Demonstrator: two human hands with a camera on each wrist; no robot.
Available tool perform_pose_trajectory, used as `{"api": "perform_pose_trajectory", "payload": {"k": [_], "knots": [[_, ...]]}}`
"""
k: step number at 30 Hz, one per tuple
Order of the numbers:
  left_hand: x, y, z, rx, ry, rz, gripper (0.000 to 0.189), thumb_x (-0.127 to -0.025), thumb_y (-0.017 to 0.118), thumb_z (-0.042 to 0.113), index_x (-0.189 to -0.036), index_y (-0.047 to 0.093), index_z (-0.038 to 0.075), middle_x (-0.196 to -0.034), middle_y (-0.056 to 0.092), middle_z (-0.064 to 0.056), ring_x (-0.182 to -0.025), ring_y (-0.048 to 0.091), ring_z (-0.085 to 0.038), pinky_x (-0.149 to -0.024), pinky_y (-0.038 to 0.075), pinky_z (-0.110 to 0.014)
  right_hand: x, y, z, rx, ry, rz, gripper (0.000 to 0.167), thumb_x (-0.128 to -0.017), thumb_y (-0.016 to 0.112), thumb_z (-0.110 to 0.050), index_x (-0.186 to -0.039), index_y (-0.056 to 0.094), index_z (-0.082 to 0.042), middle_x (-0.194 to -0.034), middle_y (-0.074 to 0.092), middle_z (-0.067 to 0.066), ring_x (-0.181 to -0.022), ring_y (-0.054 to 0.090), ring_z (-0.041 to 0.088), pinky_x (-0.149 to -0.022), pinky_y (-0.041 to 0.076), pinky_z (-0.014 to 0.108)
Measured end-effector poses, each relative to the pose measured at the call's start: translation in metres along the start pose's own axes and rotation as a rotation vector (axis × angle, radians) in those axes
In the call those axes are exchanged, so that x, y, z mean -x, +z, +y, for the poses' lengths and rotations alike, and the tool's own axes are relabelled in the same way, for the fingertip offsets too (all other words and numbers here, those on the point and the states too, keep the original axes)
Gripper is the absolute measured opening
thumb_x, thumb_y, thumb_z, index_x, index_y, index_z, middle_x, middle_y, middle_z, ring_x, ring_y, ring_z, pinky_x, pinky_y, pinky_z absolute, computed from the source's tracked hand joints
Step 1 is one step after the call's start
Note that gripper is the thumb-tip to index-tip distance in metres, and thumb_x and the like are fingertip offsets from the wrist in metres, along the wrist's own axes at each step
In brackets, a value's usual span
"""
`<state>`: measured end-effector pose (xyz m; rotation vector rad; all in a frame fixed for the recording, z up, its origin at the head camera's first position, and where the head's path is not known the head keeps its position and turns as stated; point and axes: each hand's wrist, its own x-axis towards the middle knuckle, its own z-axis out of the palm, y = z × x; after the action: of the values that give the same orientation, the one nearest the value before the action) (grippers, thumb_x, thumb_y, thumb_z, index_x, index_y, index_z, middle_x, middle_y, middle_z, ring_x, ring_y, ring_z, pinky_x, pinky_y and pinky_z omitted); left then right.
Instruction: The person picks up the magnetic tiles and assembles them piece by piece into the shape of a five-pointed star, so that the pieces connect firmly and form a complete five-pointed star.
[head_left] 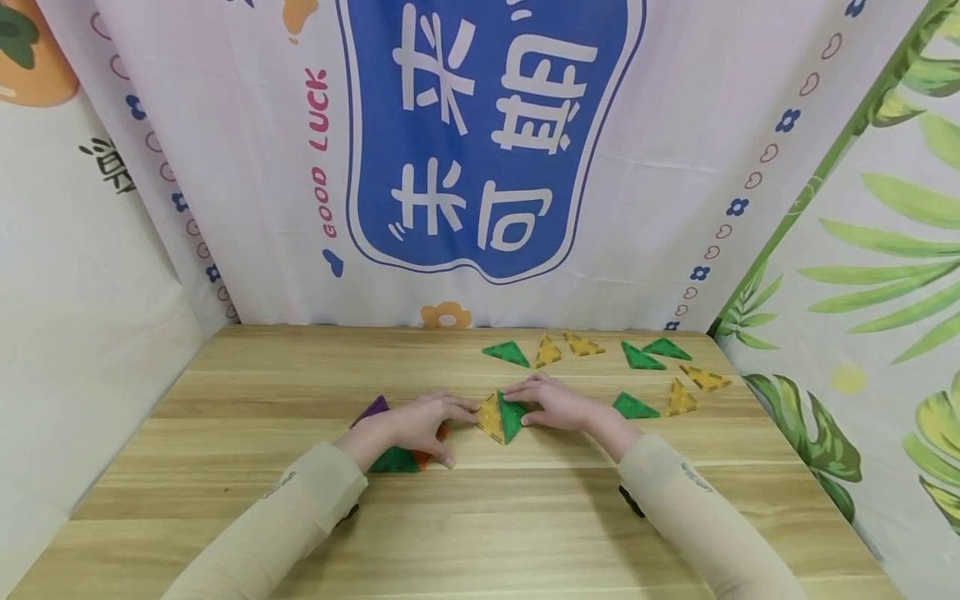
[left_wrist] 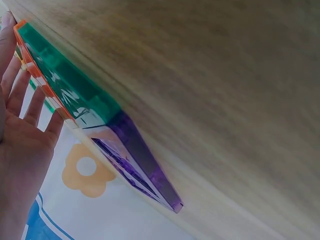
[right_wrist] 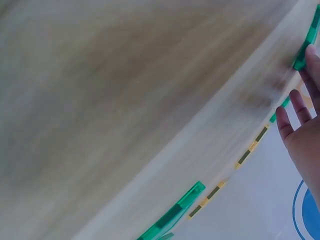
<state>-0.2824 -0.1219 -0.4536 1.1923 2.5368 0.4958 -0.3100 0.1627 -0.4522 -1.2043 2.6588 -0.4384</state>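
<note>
In the head view, a yellow triangular magnetic tile (head_left: 491,417) and a green triangular magnetic tile (head_left: 512,416) lie edge to edge at mid-table. My right hand (head_left: 558,403) pinches the green one, index finger at its top corner and thumb at its lower side. The fingertips of my left hand (head_left: 422,423) touch the yellow tile's left corner, thumb apart. Partly hidden beneath that hand lies a joined group of tiles: purple (left_wrist: 145,160), green (left_wrist: 70,80) and orange (left_wrist: 37,67). How many tiles the group has cannot be told.
Loose green tiles (head_left: 506,353) and yellow tiles (head_left: 583,343) lie scattered along the back and right of the wooden table (head_left: 525,533). A printed curtain (head_left: 285,283) hangs behind the table's far edge, with cloth on both sides.
</note>
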Motion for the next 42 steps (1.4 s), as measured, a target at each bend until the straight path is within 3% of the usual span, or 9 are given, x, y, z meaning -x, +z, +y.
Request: {"api": "perform_pose_trajectory", "payload": {"k": [9, 15, 21, 26, 33, 42], "knots": [[0.001, -0.001, 0.003, -0.008, -0.001, 0.008, 0.074, -0.072, 0.080, 0.038, -0.137, 0.051, 0.018, -0.149, 0.039, -0.001, -0.137, 0.032, -0.029, -0.110, 0.025, -0.054, 0.010, -0.006, 0.012, -0.083, 0.037, 0.056, 0.047, -0.091, 0.064, -0.022, -0.135, 0.052, -0.009, -0.141, 0.048, 0.008, -0.130, 0.038, 0.029, -0.108, 0.030, 0.048], [0.003, -0.001, 0.005, -0.021, -0.014, -0.002, 0.075, -0.073, 0.078, 0.038, -0.139, 0.049, 0.017, -0.150, 0.036, 0.000, -0.139, 0.028, -0.031, -0.112, 0.020, -0.055, 0.038, -0.020, 0.029, -0.118, 0.116, 0.152, 0.045, -0.090, 0.064, -0.020, -0.132, 0.054, -0.007, -0.139, 0.048, 0.014, -0.131, 0.037, 0.036, -0.108, 0.028, 0.055], [0.003, -0.004, 0.004, -0.038, -0.035, 0.001, 0.082, -0.072, 0.079, 0.043, -0.140, 0.046, 0.012, -0.151, 0.035, -0.002, -0.139, 0.028, -0.032, -0.111, 0.025, -0.052, 0.073, -0.030, 0.050, -0.103, 0.185, 0.201, 0.047, -0.088, 0.067, -0.020, -0.131, 0.054, -0.006, -0.137, 0.049, 0.017, -0.130, 0.036, 0.039, -0.106, 0.027, 0.059], [0.001, -0.007, -0.002, -0.054, -0.050, 0.026, 0.084, -0.072, 0.077, 0.048, -0.140, 0.046, 0.009, -0.150, 0.037, -0.002, -0.138, 0.030, -0.030, -0.110, 0.025, -0.054, 0.098, -0.031, 0.069, -0.038, 0.207, 0.205, 0.051, -0.086, 0.069, -0.021, -0.131, 0.054, -0.002, -0.134, 0.051, 0.021, -0.127, 0.040, 0.042, -0.105, 0.025, 0.061], [0.000, -0.013, -0.010, -0.054, -0.090, 0.055, 0.082, -0.076, 0.073, 0.051, -0.139, 0.046, 0.007, -0.147, 0.040, -0.004, -0.136, 0.033, -0.028, -0.110, 0.025, -0.054, 0.127, -0.032, 0.088, 0.006, 0.307, 0.188, 0.050, -0.085, 0.071, -0.025, -0.127, 0.057, -0.003, -0.133, 0.052, 0.022, -0.125, 0.039, 0.046, -0.101, 0.029, 0.062], [-0.002, -0.014, -0.025, -0.055, -0.158, 0.070, 0.089, -0.074, 0.071, 0.057, -0.143, 0.041, 0.009, -0.149, 0.038, -0.003, -0.137, 0.032, -0.028, -0.111, 0.024, -0.053, 0.138, -0.027, 0.092, 0.009, 0.360, 0.177, 0.048, -0.084, 0.071, -0.029, -0.124, 0.061, -0.003, -0.127, 0.054, 0.023, -0.118, 0.042, 0.044, -0.098, 0.033, 0.062]]}}
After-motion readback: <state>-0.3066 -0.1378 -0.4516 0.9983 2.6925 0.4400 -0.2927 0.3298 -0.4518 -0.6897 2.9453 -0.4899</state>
